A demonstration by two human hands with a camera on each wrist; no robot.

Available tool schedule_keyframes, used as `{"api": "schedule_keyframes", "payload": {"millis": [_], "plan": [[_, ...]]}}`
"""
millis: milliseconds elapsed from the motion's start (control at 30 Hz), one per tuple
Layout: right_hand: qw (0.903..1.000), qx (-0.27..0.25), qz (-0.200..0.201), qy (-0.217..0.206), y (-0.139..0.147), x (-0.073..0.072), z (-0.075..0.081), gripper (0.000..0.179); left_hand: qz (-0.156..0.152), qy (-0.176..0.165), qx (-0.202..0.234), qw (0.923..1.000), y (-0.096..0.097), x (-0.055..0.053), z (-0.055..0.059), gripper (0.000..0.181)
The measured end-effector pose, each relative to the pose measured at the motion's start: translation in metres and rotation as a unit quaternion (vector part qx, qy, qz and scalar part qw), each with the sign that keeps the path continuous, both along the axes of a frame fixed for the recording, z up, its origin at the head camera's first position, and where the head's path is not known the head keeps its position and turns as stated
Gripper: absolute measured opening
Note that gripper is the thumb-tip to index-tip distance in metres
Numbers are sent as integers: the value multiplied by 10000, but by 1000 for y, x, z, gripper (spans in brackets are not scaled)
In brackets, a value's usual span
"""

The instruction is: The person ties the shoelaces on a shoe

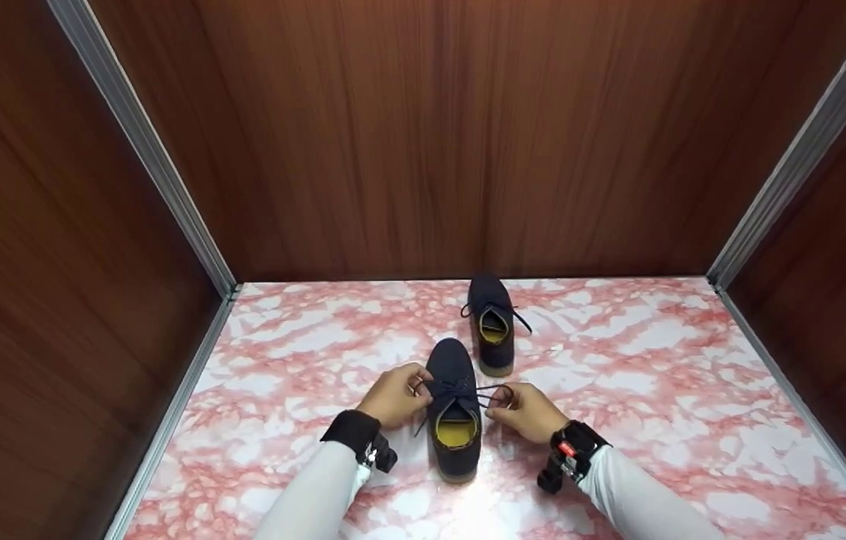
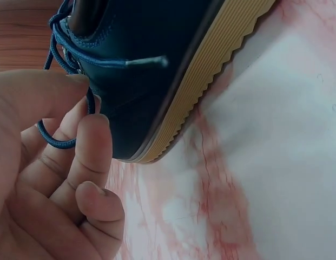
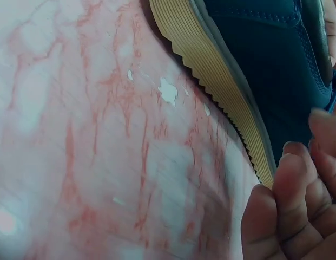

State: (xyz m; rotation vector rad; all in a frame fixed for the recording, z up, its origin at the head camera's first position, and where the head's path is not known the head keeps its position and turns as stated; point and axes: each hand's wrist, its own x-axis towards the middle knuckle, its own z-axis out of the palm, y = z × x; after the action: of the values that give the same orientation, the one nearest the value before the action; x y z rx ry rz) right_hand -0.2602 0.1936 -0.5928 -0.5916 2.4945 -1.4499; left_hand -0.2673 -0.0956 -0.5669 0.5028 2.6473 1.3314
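A dark navy lace-up shoe (image 1: pixel 452 361) with a yellow insole stands between my hands, its toe pointing away from me. At its left side my left hand (image 1: pixel 398 395) pinches a loop of the shoelace (image 2: pixel 55 142) between thumb and fingers. A loose lace end with a pale tip lies across the shoe's side in the left wrist view. On the right, my right hand (image 1: pixel 526 412) pinches the lace, which stretches out from the knot over the tongue. In the right wrist view the fingers (image 3: pixel 291 179) curl beside the shoe, and the lace in their grip is mostly hidden.
A second navy shoe (image 1: pixel 493 322), its lace tied in a bow, stands just beyond and to the right. Both are on a red-and-white marbled surface (image 1: pixel 640 420). Brown wood-grain panels (image 1: pixel 423 142) with grey metal edging enclose the back and sides.
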Motion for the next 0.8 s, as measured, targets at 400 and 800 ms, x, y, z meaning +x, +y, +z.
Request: {"api": "schedule_keyframes", "payload": {"millis": [400, 800], "plan": [[9995, 126, 26, -302, 17, 5, -4, 14, 168, 199, -118, 9996, 1, 2, -3, 16], [9974, 660, 214, 181, 16, 1, 9, 20, 227, 396, -300, 9985, 5, -1, 1, 12]]}}
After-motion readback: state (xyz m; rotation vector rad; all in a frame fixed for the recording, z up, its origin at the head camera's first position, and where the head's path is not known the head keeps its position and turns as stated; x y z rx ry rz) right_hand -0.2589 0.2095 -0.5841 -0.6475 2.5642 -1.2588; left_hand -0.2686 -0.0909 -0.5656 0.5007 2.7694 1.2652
